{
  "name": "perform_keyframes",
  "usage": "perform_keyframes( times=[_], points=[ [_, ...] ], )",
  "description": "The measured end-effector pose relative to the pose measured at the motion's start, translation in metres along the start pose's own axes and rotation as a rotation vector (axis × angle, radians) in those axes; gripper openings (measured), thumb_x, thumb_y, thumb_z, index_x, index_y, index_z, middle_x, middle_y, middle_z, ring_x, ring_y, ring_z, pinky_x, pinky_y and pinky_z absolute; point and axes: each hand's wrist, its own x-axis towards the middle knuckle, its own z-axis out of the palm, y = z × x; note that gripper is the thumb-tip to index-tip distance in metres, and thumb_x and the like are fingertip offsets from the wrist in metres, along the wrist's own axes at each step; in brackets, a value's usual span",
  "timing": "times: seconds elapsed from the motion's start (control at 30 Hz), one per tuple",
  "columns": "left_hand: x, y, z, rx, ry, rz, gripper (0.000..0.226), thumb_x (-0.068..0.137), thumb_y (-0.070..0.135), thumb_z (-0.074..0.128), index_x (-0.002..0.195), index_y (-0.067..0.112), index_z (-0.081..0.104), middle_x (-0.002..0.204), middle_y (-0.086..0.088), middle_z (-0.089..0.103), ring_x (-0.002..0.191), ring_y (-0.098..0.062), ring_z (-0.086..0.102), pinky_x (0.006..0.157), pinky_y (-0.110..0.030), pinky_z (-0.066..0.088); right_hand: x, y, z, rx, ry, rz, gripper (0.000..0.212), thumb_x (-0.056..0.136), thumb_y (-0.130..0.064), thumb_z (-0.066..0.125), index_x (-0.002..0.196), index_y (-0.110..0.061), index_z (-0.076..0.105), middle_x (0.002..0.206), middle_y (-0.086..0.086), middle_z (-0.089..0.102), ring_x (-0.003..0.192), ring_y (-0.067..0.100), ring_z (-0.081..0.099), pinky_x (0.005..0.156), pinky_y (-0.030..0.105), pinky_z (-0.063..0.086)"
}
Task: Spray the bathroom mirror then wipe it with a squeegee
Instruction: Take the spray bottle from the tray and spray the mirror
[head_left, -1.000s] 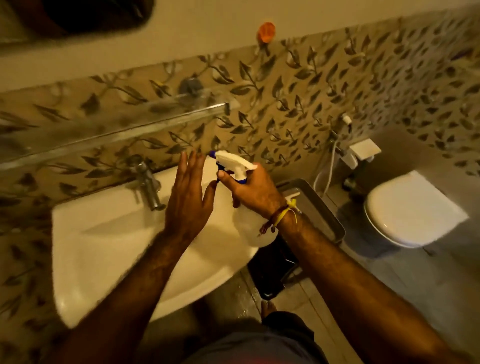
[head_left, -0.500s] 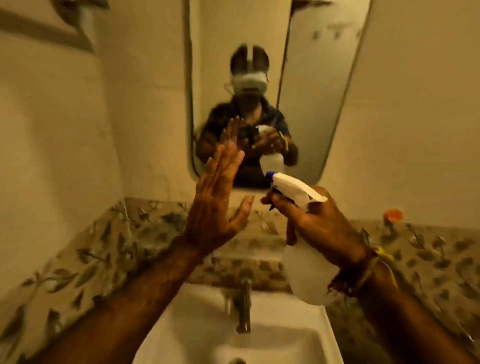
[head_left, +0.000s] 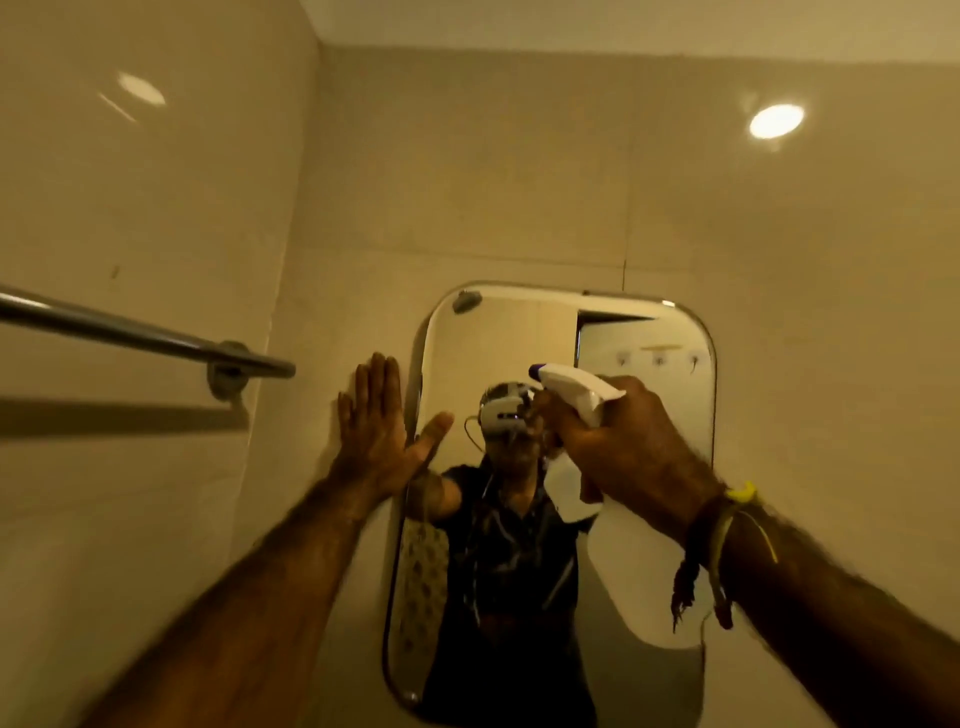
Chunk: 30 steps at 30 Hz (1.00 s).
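Observation:
The rounded bathroom mirror (head_left: 519, 332) hangs on the beige wall straight ahead and reflects a person in a dark shirt. My right hand (head_left: 628, 452) grips a white spray bottle (head_left: 644, 587) by its neck, with a finger on the trigger. The nozzle (head_left: 543, 373) has a blue tip and points left, in front of the glass. My left hand (head_left: 382, 431) is raised with flat, straight fingers at the mirror's left edge, over the wall. I cannot tell whether it touches the wall. No squeegee is in view.
A metal towel bar (head_left: 140, 332) juts from the left wall at hand height, close to my left hand. A ceiling light reflects off the tiles at the upper right (head_left: 776, 120).
My view has swung up from the basin to the mirror. Both hands have risen: the bottle is now level with the mirror's upper half, and my left hand has moved to its left edge.

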Motion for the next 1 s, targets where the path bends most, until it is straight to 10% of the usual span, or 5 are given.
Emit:
perform_keyframes(
  times=[0.3,0.47,0.63,1.0],
  points=[
    [0.009,-0.004,0.007,0.050,-0.093,-0.082,0.098,0.071,0.093,0.003,0.135,0.040,-0.049,0.143,0.018,-0.056,0.130,-0.006,-0.053,0.117,-0.045,-0.024,0.031,-0.004,-0.004,-0.039,0.080,0.061,0.049,0.089,-0.035,0.065,0.128,-0.007,0.055,0.106,0.014,0.068,0.090,0.027,0.068,0.072,0.036,0.060],
    [0.007,0.008,-0.007,0.051,-0.197,-0.161,0.104,0.069,0.098,0.009,0.136,0.040,-0.046,0.142,0.016,-0.055,0.138,-0.017,-0.045,0.120,-0.053,-0.017,0.031,0.001,-0.027,-0.019,0.148,0.113,0.043,0.091,-0.032,0.065,0.126,-0.009,0.056,0.080,0.003,0.064,0.052,0.008,0.059,0.038,0.014,0.045],
    [0.003,0.023,-0.014,0.069,-0.232,-0.228,0.118,0.066,0.100,0.023,0.145,0.036,-0.038,0.154,0.013,-0.041,0.148,-0.035,-0.028,0.118,-0.064,-0.002,0.028,0.012,-0.057,0.039,0.260,0.147,0.030,0.092,-0.028,0.064,0.119,-0.015,0.062,0.072,-0.005,0.062,0.042,0.005,0.060,0.034,0.011,0.041],
    [-0.024,0.013,0.034,0.063,-0.003,-0.006,0.121,0.067,0.096,0.003,0.155,0.015,-0.021,0.164,0.001,-0.024,0.152,-0.019,-0.021,0.123,-0.050,-0.011,0.025,0.055,-0.092,-0.007,0.464,0.318,0.046,0.088,-0.039,0.065,0.129,-0.020,0.057,0.096,0.011,0.071,0.081,0.027,0.070,0.074,0.044,0.061]
  ],
)
